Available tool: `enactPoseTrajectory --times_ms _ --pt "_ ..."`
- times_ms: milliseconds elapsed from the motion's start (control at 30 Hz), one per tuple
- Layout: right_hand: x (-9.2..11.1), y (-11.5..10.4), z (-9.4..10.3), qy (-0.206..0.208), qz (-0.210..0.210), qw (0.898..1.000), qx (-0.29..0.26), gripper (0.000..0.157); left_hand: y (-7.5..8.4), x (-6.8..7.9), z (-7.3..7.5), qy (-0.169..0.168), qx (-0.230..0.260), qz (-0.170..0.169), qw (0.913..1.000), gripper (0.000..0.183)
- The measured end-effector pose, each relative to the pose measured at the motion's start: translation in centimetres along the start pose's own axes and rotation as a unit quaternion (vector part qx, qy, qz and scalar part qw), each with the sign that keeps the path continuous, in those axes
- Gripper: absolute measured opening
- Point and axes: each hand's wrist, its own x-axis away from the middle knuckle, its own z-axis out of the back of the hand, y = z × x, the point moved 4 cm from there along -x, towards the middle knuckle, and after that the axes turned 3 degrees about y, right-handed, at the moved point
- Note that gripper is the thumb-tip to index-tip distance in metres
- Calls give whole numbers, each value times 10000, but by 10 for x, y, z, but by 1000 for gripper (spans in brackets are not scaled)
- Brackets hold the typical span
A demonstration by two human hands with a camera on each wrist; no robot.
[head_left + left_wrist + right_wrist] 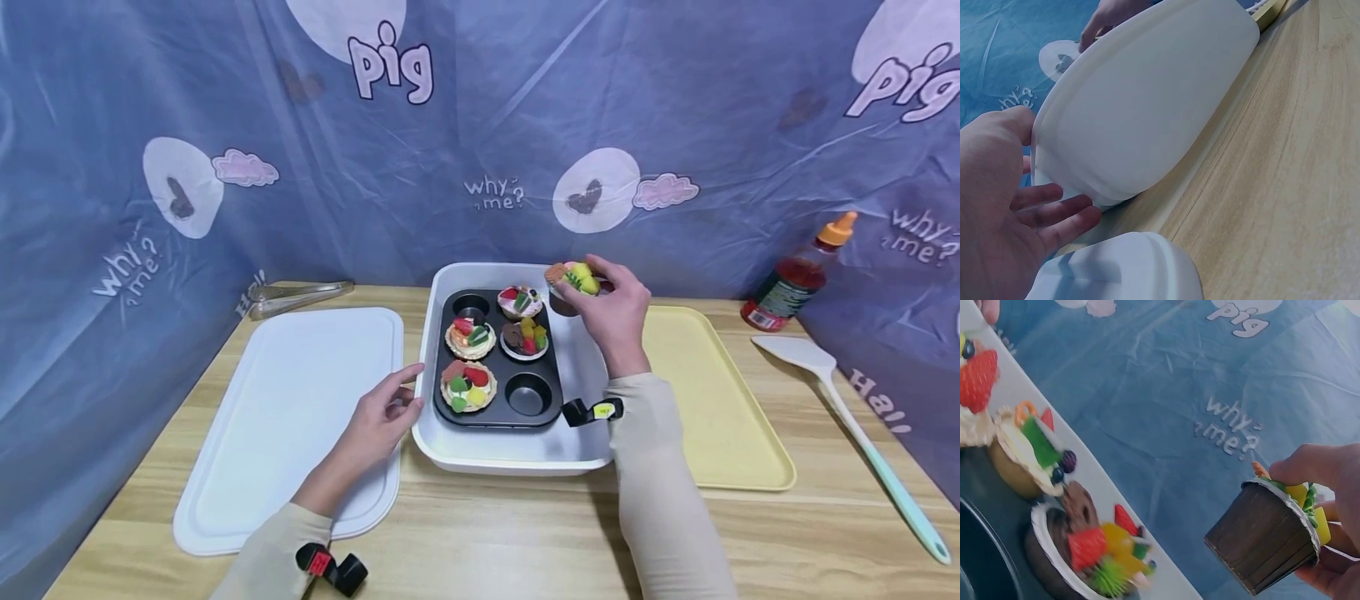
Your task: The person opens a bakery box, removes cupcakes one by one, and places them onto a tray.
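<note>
My right hand (617,312) pinches a toy cupcake (1263,537) by its fruit-topped rim, thumb on one side and fingers on the other. Its dark brown pleated cup hangs tilted over the back right of a white bin (517,465). Inside the bin sits a black muffin tin (498,418). Two fruit tarts (468,387) fill its left side, and a chocolate-cup dessert (525,340) and a small cream tart (519,302) its right. The back-left and front-right wells are bare. At the bin's left rim, my left hand (382,417) has its fingertips loosely bent against the outer wall.
A white tray (300,400) lies to the left, with metal tongs (300,296) behind it. Right of the bin are a yellow tray (720,417), a spatula (855,412) with a teal handle end and a red sauce bottle (787,283). A printed blue cloth (480,125) hangs behind.
</note>
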Motion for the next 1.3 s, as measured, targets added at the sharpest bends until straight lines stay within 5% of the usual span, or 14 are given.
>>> enactPoseTrajectory --times_ms 533,1300 --pt "-18 33 39 486 -402 9979 148 56 0 1 -1 -65 61 -38 10000 49" --pt "-25 89 61 599 -2171 9741 -187 63 -1 0 1 -68 -36 27 10000 49"
